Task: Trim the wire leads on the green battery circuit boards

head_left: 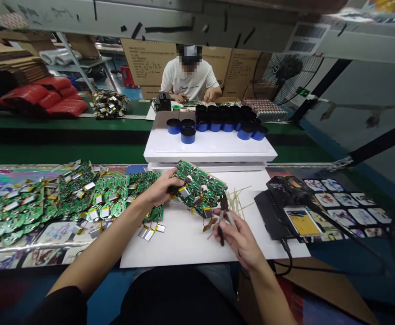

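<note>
Head view shows the left hand (pixel 162 187) with its grip clamped on the left end of a green rectangular circuit-board panel (pixel 202 183), whose long axis slants from there rightward and nearer. The right hand (pixel 241 239) grips grey-handled metal pliers (pixel 223 205), nose pointing forward at the panel's right end.

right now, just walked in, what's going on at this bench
The person's left hand has a green circuit board panel in its grip, with small battery pouches hanging off it. The right hand grips pliers, their nose up at the panel's near right corner; whether they bite it is hard to tell. Thin pale strips lie just beyond, and more circuit boards are piled to the left. Across the bench, a co-worker in a white shirt is also busy with both hands.
</note>
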The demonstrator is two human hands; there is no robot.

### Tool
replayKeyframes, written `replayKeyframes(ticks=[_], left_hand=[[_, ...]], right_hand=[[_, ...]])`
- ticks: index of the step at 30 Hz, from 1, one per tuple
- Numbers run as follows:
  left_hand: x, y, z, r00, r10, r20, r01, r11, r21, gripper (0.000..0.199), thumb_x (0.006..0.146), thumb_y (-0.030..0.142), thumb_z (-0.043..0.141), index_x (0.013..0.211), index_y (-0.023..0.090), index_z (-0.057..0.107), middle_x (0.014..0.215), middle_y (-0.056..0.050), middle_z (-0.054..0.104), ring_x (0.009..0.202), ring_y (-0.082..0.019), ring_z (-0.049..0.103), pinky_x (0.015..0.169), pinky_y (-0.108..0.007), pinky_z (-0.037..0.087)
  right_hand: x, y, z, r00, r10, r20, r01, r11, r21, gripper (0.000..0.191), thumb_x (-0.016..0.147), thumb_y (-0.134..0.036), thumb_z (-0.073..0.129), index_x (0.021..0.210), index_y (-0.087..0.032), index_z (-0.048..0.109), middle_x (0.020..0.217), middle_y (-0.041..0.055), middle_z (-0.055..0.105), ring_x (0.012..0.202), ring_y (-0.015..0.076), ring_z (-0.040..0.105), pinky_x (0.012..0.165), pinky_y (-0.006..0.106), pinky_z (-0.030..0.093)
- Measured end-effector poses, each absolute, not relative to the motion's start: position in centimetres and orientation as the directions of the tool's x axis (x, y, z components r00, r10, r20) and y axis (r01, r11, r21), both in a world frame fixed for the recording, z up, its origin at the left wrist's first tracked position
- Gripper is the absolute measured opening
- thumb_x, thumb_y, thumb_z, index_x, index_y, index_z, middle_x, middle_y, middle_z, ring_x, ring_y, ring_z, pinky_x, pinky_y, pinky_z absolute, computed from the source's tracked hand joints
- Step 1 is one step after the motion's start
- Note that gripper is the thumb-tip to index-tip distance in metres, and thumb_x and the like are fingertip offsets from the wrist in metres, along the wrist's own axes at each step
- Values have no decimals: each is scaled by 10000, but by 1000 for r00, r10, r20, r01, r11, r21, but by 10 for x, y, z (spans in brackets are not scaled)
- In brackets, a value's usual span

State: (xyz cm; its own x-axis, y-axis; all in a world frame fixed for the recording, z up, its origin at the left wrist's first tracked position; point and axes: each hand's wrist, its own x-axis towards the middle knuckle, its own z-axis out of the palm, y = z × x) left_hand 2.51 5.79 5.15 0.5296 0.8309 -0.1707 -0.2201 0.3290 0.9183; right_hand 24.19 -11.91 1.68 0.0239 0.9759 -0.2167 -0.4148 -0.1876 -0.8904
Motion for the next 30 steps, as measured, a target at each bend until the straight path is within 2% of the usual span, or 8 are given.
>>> replayKeyframes(ticks=[4,9,14,19,22,25,28,30], left_hand=[[12,61,55,647,742,-175,-23,248,969,458,705,317,904,1062,182,652,878,-3,682,741,-133,649,682,-242,531],[9,56,42,702,701,-130,181,1,983,407,739,455,907,957,193,683,783,8,637,679,-146,600,614,-253,465],[12,51,28,655,750,-91,182,-39,983,378,801,500,852,990,220,682,652,44,534,564,-135,487,539,-256,360],[17,49,27,611,790,-56,167,-60,984,379,816,514,835,964,214,658,722,37,553,601,-127,458,583,-260,356],[18,48,31,616,786,-51,140,-45,989,382,806,502,841,948,210,638,756,36,558,655,-132,483,622,-256,376],[18,46,33,643,762,-73,68,38,997,401,782,475,861,955,212,612,744,49,534,677,-130,498,645,-248,391],[21,44,30,664,739,-116,5,151,989,461,742,481,883,977,221,584,722,61,522,651,-125,498,624,-241,399],[23,42,27,669,728,-148,-14,212,977,495,725,501,888,985,226,570,723,59,533,635,-123,504,602,-238,403]], right_hand=[[271,-118,20,137,983,-124,-177,-99,-979,398,948,-474,758,1243,-210,724,931,55,730,731,169,598,649,306,488],[269,-112,34,105,991,-88,25,-91,-996,410,982,-516,689,1247,-207,735,1061,93,760,767,184,626,658,316,497],[253,-115,26,113,991,-74,200,-96,-975,409,1011,-490,656,1320,-230,722,1071,83,766,824,202,660,718,314,518],[250,-120,19,129,990,-54,279,-89,-956,399,1034,-479,631,1349,-248,712,1000,58,739,817,203,648,738,306,512],[247,-121,20,128,988,-90,198,-114,-974,335,1027,-483,646,1226,-232,742,806,14,656,694,174,569,644,285,457],[237,-122,19,48,985,-168,-100,-163,-982,303,1006,-512,657,984,-216,717,684,-19,553,591,145,484,551,271,393],[226,-122,17,-41,963,-267,-404,-260,-877,343,932,-557,707,883,-222,652,658,-21,536,543,141,467,490,261,369],[221,-121,17,-84,946,-314,-478,-315,-820,370,886,-588,721,890,-225,647,671,-6,566,532,149,476,465,265,383]])
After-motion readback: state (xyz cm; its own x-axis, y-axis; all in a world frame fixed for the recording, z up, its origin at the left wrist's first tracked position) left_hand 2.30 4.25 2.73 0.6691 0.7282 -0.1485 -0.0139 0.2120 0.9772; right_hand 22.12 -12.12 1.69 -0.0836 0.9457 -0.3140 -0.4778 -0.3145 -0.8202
